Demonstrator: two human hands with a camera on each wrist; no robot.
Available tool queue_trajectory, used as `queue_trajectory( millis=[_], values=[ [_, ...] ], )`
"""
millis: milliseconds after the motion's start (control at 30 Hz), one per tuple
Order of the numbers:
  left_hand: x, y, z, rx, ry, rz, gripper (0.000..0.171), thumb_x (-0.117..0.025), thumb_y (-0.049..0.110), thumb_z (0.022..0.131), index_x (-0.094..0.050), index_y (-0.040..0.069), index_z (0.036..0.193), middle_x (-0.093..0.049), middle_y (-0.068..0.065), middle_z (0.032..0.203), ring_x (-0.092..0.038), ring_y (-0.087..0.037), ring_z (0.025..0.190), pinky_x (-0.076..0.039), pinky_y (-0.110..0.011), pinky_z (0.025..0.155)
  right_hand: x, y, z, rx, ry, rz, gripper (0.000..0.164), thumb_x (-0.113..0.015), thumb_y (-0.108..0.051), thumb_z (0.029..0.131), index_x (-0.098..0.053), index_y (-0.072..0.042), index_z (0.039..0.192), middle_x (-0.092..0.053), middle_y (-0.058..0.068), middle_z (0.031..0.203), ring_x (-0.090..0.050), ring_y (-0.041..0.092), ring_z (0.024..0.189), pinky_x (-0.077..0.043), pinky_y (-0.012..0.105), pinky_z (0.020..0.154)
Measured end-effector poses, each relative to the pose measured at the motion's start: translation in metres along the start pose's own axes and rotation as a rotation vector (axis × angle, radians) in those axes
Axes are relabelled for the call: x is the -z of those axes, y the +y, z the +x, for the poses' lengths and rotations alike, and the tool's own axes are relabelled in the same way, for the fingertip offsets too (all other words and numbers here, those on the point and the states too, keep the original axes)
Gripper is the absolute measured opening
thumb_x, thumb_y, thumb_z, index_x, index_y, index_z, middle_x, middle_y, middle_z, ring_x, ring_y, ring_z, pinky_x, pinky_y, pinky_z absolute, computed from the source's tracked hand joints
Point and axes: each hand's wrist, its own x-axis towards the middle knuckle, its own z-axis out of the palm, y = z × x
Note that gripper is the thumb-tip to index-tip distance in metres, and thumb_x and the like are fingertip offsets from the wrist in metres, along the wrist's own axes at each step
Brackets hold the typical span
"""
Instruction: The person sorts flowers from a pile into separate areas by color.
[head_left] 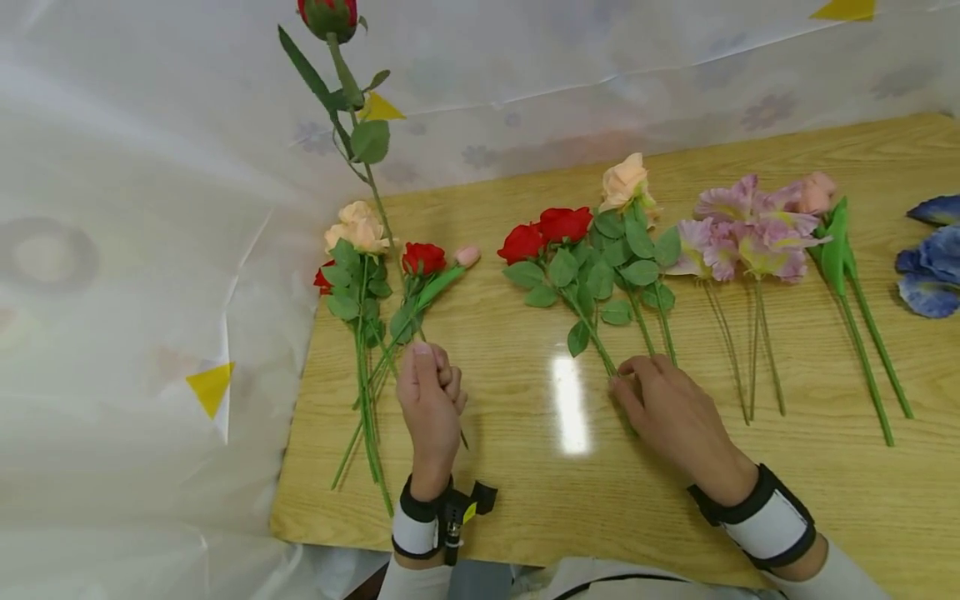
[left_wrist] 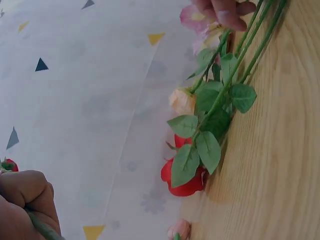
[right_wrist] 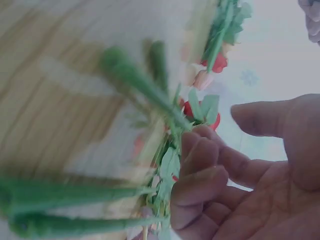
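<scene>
Left hand (head_left: 430, 392) is closed around the stem of a red rose (head_left: 330, 17), held upright near the desk's (head_left: 525, 500) left edge. Right hand (head_left: 667, 408), fingers curled, rests on red rose stems (head_left: 592, 333) mid-desk; actual grip cannot be told.

Spare blooms on the wooden worktop (head_left: 825, 467)

Pink-purple ruffled artificial flowers (head_left: 738, 233) lie at two o'clock, a pink bud on a broad green leaf (head_left: 821, 200) just beside them, blue fabric petals (head_left: 930, 267) at three, white patterned sheeting (head_left: 135, 250) hanging at nine.
</scene>
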Motion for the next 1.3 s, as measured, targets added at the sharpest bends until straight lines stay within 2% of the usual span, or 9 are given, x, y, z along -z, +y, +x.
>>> queue_trajectory(
  millis=[200,333,500,600,733,933,1000,1167,1300],
  values=[
    [-0.022,-0.001,-0.005,-0.066,-0.074,-0.135,0.041,-0.023,0.023,0.11,-0.029,-0.006,0.083,-0.017,0.001,0.058,-0.014,-0.008,0.039,-0.013,-0.024,0.032,0.001,-0.012,0.003,0.089,-0.047,0.184,0.015,-0.058,-0.024,0.1,-0.067,-0.013,0.1,-0.057,-0.004,0.086,-0.049,0.009,0.07,-0.042,0.025,0.058],
    [-0.043,-0.001,-0.007,-0.106,-0.143,-0.193,0.039,-0.02,0.02,0.11,-0.028,-0.006,0.082,-0.018,0.001,0.059,-0.015,-0.009,0.04,-0.016,-0.022,0.031,0.001,-0.023,0.003,0.135,-0.106,0.321,0.014,-0.055,-0.024,0.102,-0.065,-0.015,0.104,-0.059,-0.008,0.089,-0.053,0.005,0.071,-0.046,0.024,0.061],
    [-0.065,0.0,-0.012,-0.141,-0.285,-0.264,0.035,-0.016,0.014,0.109,-0.029,-0.006,0.083,-0.019,0.001,0.06,-0.017,-0.01,0.041,-0.019,-0.022,0.031,0.005,-0.035,0.003,0.128,-0.236,0.518,0.018,-0.049,-0.03,0.104,-0.063,-0.02,0.109,-0.064,-0.009,0.093,-0.063,0.009,0.084,-0.052,0.029,0.069],
    [-0.074,0.002,-0.015,-0.16,-0.352,-0.303,0.032,-0.015,0.009,0.108,-0.028,-0.007,0.084,-0.02,0.001,0.06,-0.017,-0.01,0.041,-0.019,-0.021,0.031,0.009,-0.039,0.002,0.134,-0.326,0.606,0.016,-0.048,-0.032,0.104,-0.062,-0.024,0.108,-0.065,-0.008,0.092,-0.064,0.014,0.084,-0.052,0.03,0.069],
    [-0.081,0.004,-0.017,-0.174,-0.378,-0.334,0.03,-0.015,0.006,0.108,-0.027,-0.006,0.083,-0.02,-0.001,0.061,-0.017,-0.01,0.041,-0.018,-0.021,0.031,0.012,-0.043,0.001,0.164,-0.419,0.693,0.014,-0.049,-0.028,0.104,-0.061,-0.022,0.109,-0.066,-0.002,0.093,-0.064,0.014,0.082,-0.052,0.03,0.069],
    [-0.086,0.003,-0.018,-0.177,-0.394,-0.354,0.03,-0.015,0.005,0.107,-0.028,-0.007,0.084,-0.021,-0.001,0.06,-0.018,-0.01,0.042,-0.021,-0.021,0.032,0.012,-0.046,0.0,0.218,-0.487,0.838,0.016,-0.046,-0.019,0.105,-0.058,-0.014,0.114,-0.066,0.003,0.1,-0.065,0.024,0.087,-0.053,0.033,0.073],
    [-0.087,0.004,-0.018,-0.182,-0.412,-0.332,0.029,-0.015,0.004,0.107,-0.029,-0.007,0.085,-0.022,-0.002,0.06,-0.022,-0.012,0.043,-0.024,-0.023,0.035,0.012,-0.047,-0.001,0.232,-0.496,0.872,0.016,-0.045,-0.016,0.106,-0.057,-0.012,0.116,-0.065,0.004,0.101,-0.064,0.026,0.088,-0.053,0.034,0.074],
    [-0.086,0.007,-0.017,-0.197,-0.472,-0.135,0.027,-0.019,0.002,0.107,-0.039,-0.007,0.091,-0.042,-0.014,0.069,-0.044,-0.021,0.058,-0.04,-0.027,0.05,0.014,-0.048,-0.003,0.245,-0.469,0.972,0.017,-0.041,-0.009,0.106,-0.055,-0.005,0.115,-0.062,0.01,0.103,-0.062,0.022,0.09,-0.053,0.034,0.075],
    [-0.088,0.015,-0.017,-0.211,-0.528,-0.049,0.024,-0.024,-0.002,0.106,-0.045,-0.008,0.098,-0.053,-0.022,0.085,-0.05,-0.022,0.058,-0.044,-0.023,0.047,0.017,-0.052,-0.005,0.302,-0.419,1.103,0.023,-0.03,-0.004,0.107,-0.053,-0.001,0.105,-0.057,0.013,0.092,-0.058,0.022,0.08,-0.051,0.034,0.071]
  ],
)
